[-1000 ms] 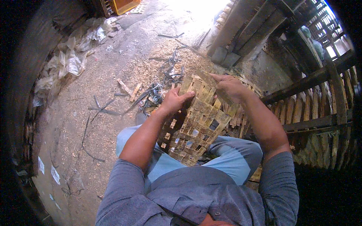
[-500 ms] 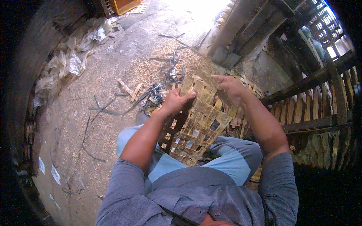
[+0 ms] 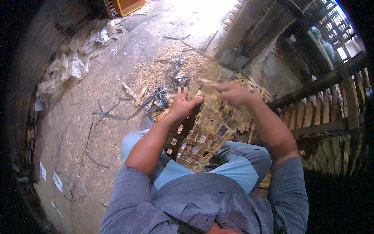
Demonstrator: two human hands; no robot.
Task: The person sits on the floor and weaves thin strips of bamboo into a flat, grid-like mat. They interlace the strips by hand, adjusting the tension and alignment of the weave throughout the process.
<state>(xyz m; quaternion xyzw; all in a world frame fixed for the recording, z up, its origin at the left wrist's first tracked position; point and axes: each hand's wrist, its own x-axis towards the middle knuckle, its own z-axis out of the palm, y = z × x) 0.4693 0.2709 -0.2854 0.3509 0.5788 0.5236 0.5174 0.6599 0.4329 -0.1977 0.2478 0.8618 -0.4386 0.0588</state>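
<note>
Centre frame, the left hand is clamping the edge of a woven basket; apart, the right hand is touching its top, grip unclear.

On my feed, daylight blows out to white at the top centre of the frame, bleaching the floor there, while smaller glints break through gaps at the upper right. I see the left flank of the woven basket in deep shadow, and near-black at the lower right. The right fingers look slightly motion-blurred, fine weave detail smears, and the fisheye bends straight edges toward dark, speckled corners
</note>
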